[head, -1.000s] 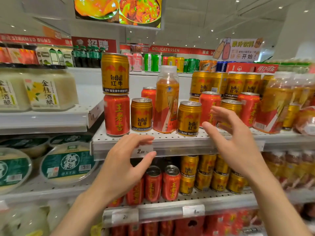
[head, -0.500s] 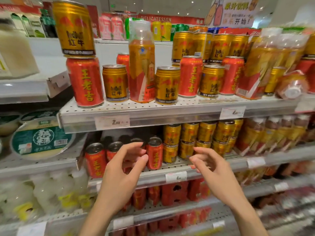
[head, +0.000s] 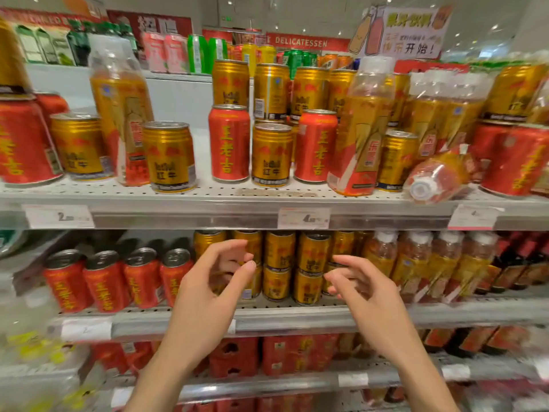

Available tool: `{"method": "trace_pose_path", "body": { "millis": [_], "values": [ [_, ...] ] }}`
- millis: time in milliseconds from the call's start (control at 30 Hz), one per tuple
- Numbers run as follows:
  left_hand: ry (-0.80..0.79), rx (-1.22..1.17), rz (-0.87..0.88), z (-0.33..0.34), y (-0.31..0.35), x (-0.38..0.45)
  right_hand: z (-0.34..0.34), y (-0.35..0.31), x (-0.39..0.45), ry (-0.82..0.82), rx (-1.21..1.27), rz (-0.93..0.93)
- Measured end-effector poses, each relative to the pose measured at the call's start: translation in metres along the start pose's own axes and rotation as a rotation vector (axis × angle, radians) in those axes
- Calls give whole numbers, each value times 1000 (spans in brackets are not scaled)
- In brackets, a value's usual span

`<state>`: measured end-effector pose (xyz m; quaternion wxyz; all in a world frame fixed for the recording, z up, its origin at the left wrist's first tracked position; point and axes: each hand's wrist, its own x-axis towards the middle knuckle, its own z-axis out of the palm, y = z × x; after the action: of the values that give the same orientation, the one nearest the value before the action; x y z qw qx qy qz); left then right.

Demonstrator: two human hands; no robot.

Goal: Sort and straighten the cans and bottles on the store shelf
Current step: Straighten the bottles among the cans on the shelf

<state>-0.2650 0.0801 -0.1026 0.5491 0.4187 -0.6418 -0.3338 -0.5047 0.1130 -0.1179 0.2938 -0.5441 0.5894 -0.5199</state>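
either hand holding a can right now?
No. The left hand and right hand hang empty, fingers loosely curled, in front of the lower shelf.

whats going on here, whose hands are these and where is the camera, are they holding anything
There is no machine here. A person wears a camera on their head, so you look forward and down at their own two hands in front of a store shelf. The left hand and the right hand are both empty, fingers loosely curled, raised in front of the lower shelf's cans. On the upper shelf, red cans and gold cans stand mixed together with tall orange bottles. One bottle lying on its side points its cap outward at the right.
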Motion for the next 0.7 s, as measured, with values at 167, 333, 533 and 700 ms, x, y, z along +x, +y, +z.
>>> {"method": "trace_pose_path", "body": {
  "millis": [167,333,533,700],
  "values": [
    [-50,8,-2,31,9,3,-26,9,6,18,-6,13],
    [-78,-39,0,45,6,12,-40,10,8,42,-45,5],
    [-89,-83,9,70,1,17,-67,12,6,93,-84,7],
    [-127,-61,30,101,8,21,-100,27,8,145,-100,6]
  ]
}}
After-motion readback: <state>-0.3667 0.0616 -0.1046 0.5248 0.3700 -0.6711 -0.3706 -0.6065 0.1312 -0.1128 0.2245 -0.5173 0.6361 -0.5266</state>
